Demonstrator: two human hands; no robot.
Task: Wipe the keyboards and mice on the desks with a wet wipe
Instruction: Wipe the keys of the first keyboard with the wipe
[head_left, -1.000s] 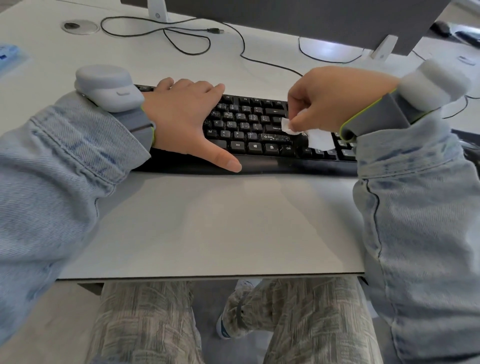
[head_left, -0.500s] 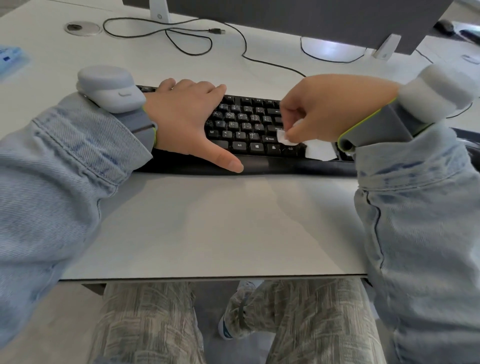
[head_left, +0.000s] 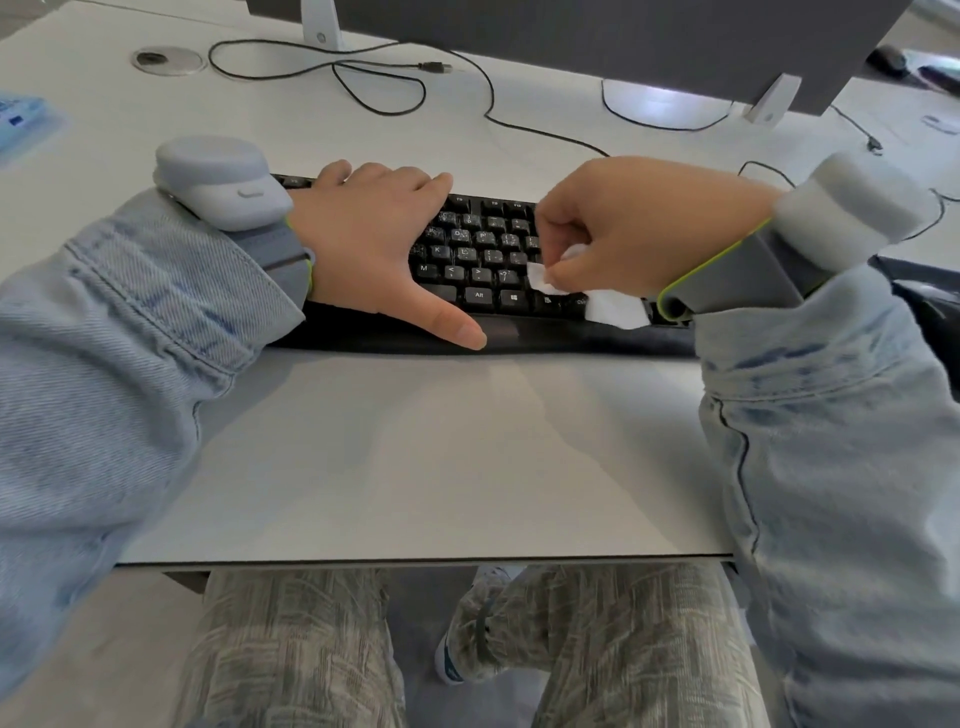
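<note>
We've got the left hand (head_left: 374, 244) laid flat over the left half of the keyboard (head_left: 483, 260), fingers straight and thumb stretched along the front edge. We read that as a brace, pinning the board so it won't skate across the table (head_left: 415, 441) under the wiping. No pinch there, just a spread palm pressing down.

Over on the other side, the right hand (head_left: 639, 228) is curled into a tight grip, fingertips pinching the wet wipe (head_left: 613, 309) against the keys. The wipe sits under and just below that hand: one white corner pokes out at the fingertips near the bottom rows, and a bigger flap trails out beneath the wrist, lying on the lower right keys. Bunching it small like this, we judge, lets the fingertips work pressure between the key rows.

The keyboard itself lies along the middle of the table, in front of the monitor (head_left: 571, 47), with a loose cable (head_left: 363, 78) looping behind it. A dark shape at the far right edge may be a mouse; we cannot tell.
</note>
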